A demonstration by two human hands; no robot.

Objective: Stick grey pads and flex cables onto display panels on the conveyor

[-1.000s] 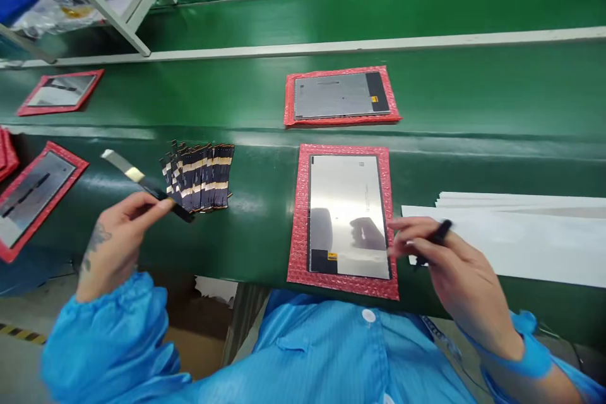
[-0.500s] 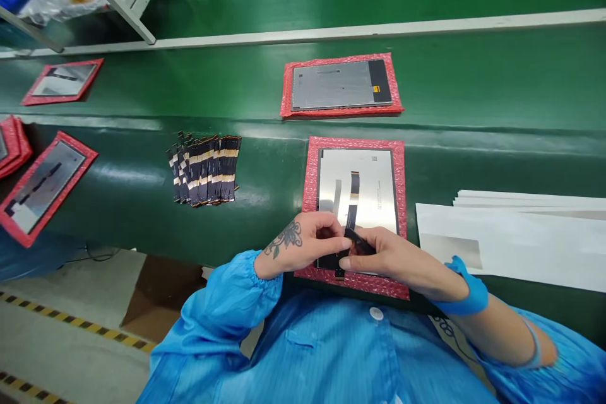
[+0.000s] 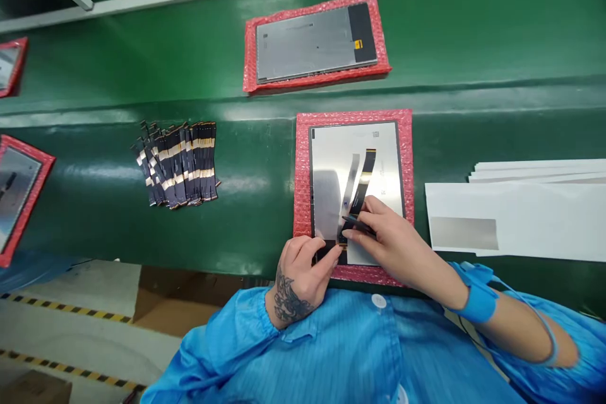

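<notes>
In front of me a display panel (image 3: 331, 202) lies silver back up on a pink bubble-wrap sheet (image 3: 303, 170). A black flex cable (image 3: 362, 189) with gold bands slants over it, its lower end at the panel's bottom edge. My right hand (image 3: 386, 237) is closed on a slim black pointed tool (image 3: 356, 222), fingertips against the cable; the tool's exact kind is not clear. My left hand (image 3: 300, 274) rests at the panel's lower left with fingers apart, the index tip touching the cable's lower end.
A pile of flex cables (image 3: 182, 167) lies to the left. Another panel (image 3: 307, 47) on pink wrap sits farther back. White sheets (image 3: 530, 218) are stacked at the right. More wrapped panels (image 3: 19, 186) are at the far left. A blue wrist strap (image 3: 478, 293) circles my right wrist.
My left hand has moved down and left, from beside the right hand to the panel's lower edge, its fingers spread. The cable now slants more. The camera view has shifted.
</notes>
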